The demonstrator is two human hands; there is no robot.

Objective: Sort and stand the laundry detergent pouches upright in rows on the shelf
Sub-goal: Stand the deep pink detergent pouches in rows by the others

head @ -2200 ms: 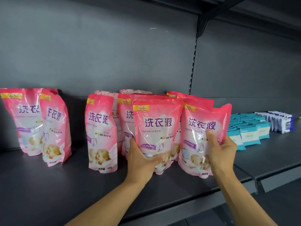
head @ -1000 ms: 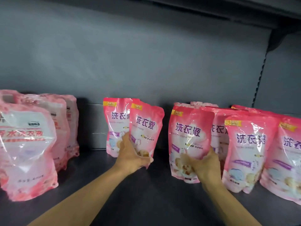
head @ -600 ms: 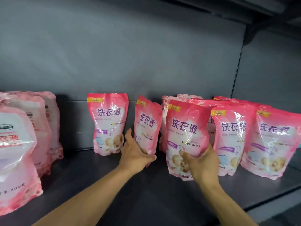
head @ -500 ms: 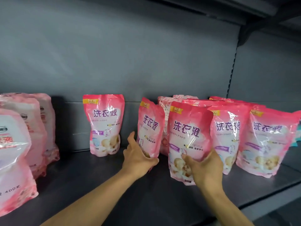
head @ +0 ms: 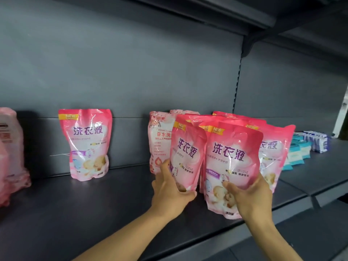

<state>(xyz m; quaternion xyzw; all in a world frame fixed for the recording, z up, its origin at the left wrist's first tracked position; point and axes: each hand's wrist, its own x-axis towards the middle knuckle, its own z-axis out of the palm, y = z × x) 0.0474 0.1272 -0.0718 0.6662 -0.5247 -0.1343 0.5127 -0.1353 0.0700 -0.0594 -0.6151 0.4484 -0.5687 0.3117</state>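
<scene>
**Two pouches held low, closing up the row**

We grip each pouch by its lower part, probably to steady it. Our left hand (head: 170,193) clasps the left pouch (head: 185,155); our right hand (head: 250,196) clasps the near pouch (head: 231,164). Both pouches rise above our grips at the shelf (head: 84,213) centre, just beside the right-hand cluster (head: 273,147).

Bare shelf (head: 122,200) lying open between lone upright pouch (head: 87,144) and clustered pouches (head: 235,147), pale pouches (head: 11,151) crowding the far left, blue packs (head: 299,151) blocking the right
</scene>
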